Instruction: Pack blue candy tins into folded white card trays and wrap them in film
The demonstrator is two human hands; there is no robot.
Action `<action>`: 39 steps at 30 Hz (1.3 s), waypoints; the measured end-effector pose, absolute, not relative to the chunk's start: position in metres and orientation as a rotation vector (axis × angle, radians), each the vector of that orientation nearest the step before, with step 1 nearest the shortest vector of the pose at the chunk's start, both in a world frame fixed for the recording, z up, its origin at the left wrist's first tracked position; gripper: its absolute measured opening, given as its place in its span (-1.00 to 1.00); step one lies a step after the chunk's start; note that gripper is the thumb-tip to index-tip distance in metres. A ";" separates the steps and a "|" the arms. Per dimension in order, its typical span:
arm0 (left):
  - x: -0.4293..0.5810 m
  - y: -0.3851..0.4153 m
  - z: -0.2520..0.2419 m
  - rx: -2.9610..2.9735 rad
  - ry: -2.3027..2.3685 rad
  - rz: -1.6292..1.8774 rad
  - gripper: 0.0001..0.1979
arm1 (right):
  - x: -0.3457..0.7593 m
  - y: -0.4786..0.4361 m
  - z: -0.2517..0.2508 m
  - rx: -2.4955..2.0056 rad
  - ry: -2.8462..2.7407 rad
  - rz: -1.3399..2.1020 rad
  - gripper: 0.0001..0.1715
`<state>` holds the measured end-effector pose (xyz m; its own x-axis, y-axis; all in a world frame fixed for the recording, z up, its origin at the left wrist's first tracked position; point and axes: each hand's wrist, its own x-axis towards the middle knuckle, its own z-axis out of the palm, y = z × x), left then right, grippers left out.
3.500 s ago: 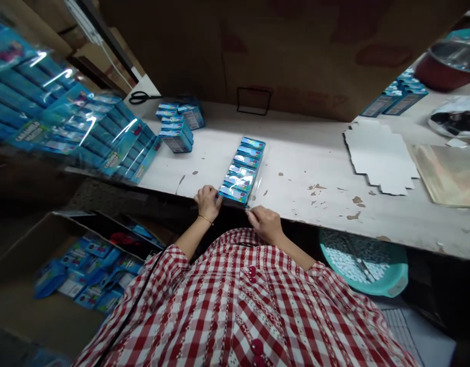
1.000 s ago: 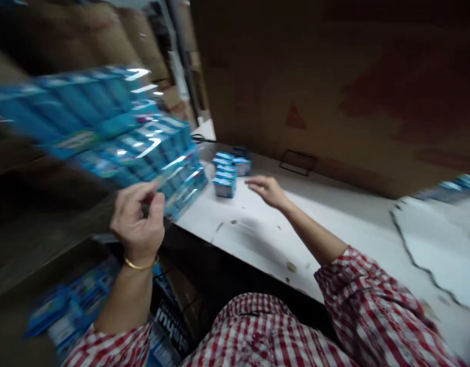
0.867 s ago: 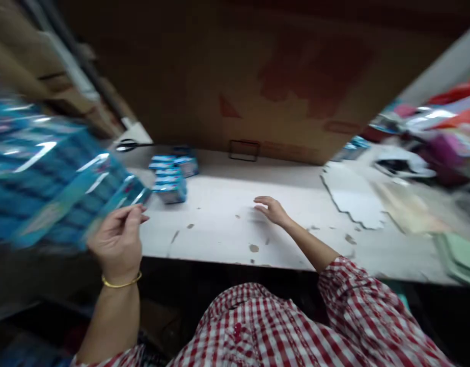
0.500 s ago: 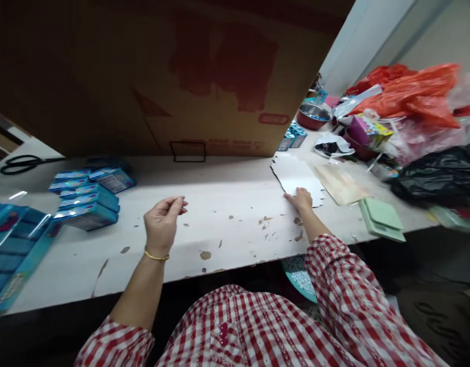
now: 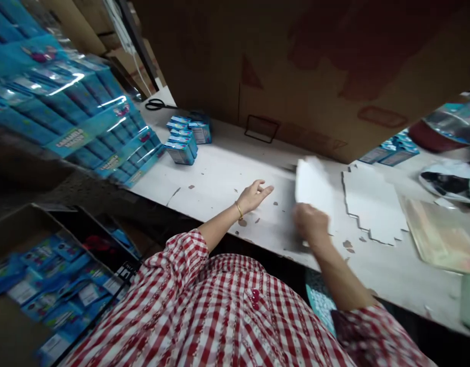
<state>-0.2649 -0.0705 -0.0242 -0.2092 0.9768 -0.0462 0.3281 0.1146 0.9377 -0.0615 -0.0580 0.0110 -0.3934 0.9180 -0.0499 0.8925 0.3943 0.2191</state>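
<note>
My right hand (image 5: 311, 223) grips a white sheet of card (image 5: 314, 187) by its near edge and holds it tilted up off the table; both are smeared by motion. To the right, more white card sheets (image 5: 372, 201) with stepped, notched edges lie flat in a stack. My left hand (image 5: 253, 196) hovers over the white table (image 5: 223, 178) with its fingers apart and nothing in it. Beyond it, small blue boxes (image 5: 181, 145) stand in a cluster near the back of the table.
A large brown carton (image 5: 296, 66) stands along the back. Black scissors (image 5: 156, 104) lie at the back left. Wrapped trays of blue boxes (image 5: 74, 102) are stacked at the left, above an open carton of blue packs (image 5: 55, 275). Clear plastic bags (image 5: 437, 234) lie at the right.
My view has swung left. My right hand has lifted a white card from the stack and brought it leftward. The left hand has gone from pinched fingers to spread ones.
</note>
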 end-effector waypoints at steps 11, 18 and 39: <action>-0.346 -0.170 -0.090 2.273 1.495 0.628 -0.28 | -0.086 -0.120 -0.058 1.142 2.911 -0.352 -0.03; -0.347 -0.204 -0.110 2.467 1.378 0.570 -0.71 | -0.068 -0.157 -0.090 1.032 3.099 -0.019 -0.44; -0.347 -0.196 -0.059 2.436 1.626 0.214 -0.78 | -0.083 -0.133 -0.082 1.018 3.321 -0.341 -0.74</action>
<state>-0.3472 -0.1957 -0.0591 0.3829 0.9238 0.0065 0.8941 -0.3723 0.2491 -0.0828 -0.1335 -0.0822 -0.7750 0.5716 0.2694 0.5048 0.8165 -0.2801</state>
